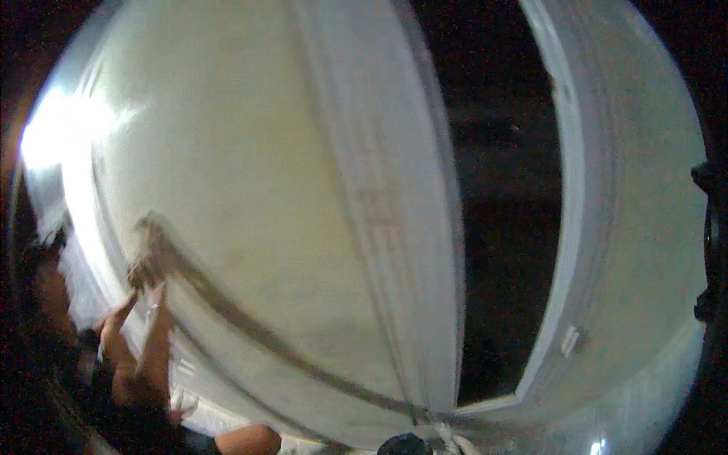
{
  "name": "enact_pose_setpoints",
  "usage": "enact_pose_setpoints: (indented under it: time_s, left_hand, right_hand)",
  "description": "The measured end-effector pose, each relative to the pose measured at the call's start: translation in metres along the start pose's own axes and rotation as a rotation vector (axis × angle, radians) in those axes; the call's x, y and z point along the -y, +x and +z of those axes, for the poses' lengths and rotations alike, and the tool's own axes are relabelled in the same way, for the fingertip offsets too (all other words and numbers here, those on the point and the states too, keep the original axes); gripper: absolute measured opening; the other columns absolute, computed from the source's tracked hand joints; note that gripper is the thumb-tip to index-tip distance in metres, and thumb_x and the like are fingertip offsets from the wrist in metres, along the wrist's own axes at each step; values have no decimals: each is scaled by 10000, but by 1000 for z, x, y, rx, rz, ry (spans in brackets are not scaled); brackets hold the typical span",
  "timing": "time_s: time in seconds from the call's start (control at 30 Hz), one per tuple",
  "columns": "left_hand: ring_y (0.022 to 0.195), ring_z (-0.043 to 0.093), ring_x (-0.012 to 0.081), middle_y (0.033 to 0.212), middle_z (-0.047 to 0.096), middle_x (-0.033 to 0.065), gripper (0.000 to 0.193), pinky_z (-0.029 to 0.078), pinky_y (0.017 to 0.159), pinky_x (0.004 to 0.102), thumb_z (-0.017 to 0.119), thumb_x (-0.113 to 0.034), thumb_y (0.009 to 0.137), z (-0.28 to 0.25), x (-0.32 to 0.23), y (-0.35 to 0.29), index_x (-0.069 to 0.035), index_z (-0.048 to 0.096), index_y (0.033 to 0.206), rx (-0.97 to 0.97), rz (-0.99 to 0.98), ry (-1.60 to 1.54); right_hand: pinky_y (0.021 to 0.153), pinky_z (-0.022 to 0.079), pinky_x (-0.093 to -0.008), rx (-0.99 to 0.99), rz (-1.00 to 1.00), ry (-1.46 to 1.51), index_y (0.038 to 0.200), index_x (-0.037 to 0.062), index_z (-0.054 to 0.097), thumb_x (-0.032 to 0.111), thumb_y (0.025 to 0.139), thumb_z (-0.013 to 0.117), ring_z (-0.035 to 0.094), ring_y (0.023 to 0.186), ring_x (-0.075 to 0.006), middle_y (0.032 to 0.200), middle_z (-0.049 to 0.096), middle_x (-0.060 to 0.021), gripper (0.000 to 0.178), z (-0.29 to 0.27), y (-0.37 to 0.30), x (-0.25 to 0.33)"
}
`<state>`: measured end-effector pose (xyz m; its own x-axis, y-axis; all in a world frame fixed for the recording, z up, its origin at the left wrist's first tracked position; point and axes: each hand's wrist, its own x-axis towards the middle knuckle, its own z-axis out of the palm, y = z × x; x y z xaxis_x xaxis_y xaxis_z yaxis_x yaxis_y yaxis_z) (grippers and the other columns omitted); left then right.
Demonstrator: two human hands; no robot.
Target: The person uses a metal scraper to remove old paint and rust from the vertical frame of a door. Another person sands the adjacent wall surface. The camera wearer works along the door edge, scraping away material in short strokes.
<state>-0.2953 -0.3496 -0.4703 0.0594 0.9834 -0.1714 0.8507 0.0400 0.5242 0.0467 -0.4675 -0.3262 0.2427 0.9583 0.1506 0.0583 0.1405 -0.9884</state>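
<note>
Neither my left hand nor my right hand can be made out in this blurred head view. At the lower left, bare forearms (155,341) reach up from dark clothing, apparently those of another person. Blurred hands (150,265) at their ends meet close to the upper end of a long brown strip (250,322). Whether those hands grip the strip, I cannot tell. A rounded patch of bare skin (249,440) shows at the bottom edge; whose it is stays unclear.
A pale wall (227,136) fills much of the view. Right of it, a white frame (569,189) borders a dark opening (504,227). A bright light (68,129) glares at the left. Low in the middle sits a dark rounded thing (404,444).
</note>
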Motion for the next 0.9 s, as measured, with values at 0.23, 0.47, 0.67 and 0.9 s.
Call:
enact_pose_setpoints:
  time_s: [0.23, 0.47, 0.67, 0.9]
  left_hand:
    - [939, 690, 323, 1060, 734, 160, 432, 543, 853, 475, 579, -452, 988, 45, -95, 32, -108, 716, 1211, 216, 287, 130]
    - [932, 686, 307, 1067, 731, 154, 421, 542, 845, 467, 592, -432, 990, 36, -193, -11, -101, 709, 1222, 345, 349, 122]
    - [927, 683, 293, 1073, 728, 149, 412, 541, 838, 461, 603, -416, 992, -8, -264, -84, -95, 702, 1231, 333, 319, 68]
    - [921, 679, 278, 1079, 724, 143, 403, 539, 830, 454, 616, -396, 994, -47, -260, -173, -89, 694, 1242, 252, 322, -27]
  right_hand:
    - [518, 371, -328, -161, -482, -106, 981, 36, 596, 144, 977, 660, 459, 539, -152, 743, 533, -59, 126, -2, 2, 12]
    - [447, 324, -343, -254, -452, -250, 1084, 33, 620, 177, 965, 697, 390, 452, -156, 641, 468, -42, 202, -65, 29, 108]
    - [535, 437, -355, -587, -356, -369, 1242, 5, 619, 228, 977, 697, 528, 569, -169, 696, 564, -58, 355, -110, -10, 219]
    - [585, 444, -314, -332, -99, -266, 995, 39, 572, 193, 977, 630, 520, 634, -129, 757, 580, 2, 166, -133, -57, 357]
